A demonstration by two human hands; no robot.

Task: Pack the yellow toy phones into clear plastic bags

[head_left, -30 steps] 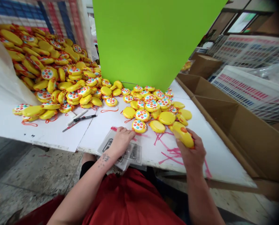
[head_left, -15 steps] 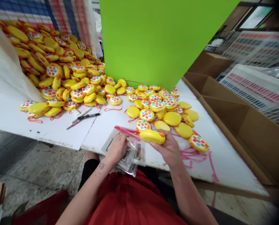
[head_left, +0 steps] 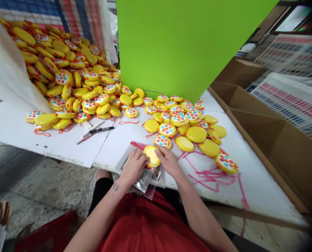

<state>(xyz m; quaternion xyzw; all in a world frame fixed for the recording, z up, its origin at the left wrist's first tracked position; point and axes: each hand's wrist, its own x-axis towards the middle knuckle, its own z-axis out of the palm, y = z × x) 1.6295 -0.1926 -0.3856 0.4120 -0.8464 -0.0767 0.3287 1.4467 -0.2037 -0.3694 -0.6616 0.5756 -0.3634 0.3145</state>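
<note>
Low over the table's near edge, a yellow toy [head_left: 152,156] is held between my two hands, its plain yellow back facing up. My right hand [head_left: 168,160] grips its right side, thumb on top. From the left, the bent fingers of my left hand [head_left: 134,166] close on its left edge; the thumb is hidden. Beneath the toy and left hand lie clear zip bags [head_left: 147,182] with a pink strip, holding small metallic-looking pieces I cannot make out. Just beyond is another toy [head_left: 163,141], its spotted side up, beside a loose group of yellow toys [head_left: 196,134].
A large heap of yellow toys [head_left: 90,84] spills from a woven sack [head_left: 22,70] at left. Pens [head_left: 101,130] lie before it. A green panel [head_left: 166,45] stands behind. Open cardboard boxes [head_left: 263,136] flank the table's right edge. Pink marker lines [head_left: 213,176] mark the tabletop.
My right hand has brought the toy left and down to my left hand and turned its flat back upward. My left hand's fingers have come from the bag to the toy's edge.
</note>
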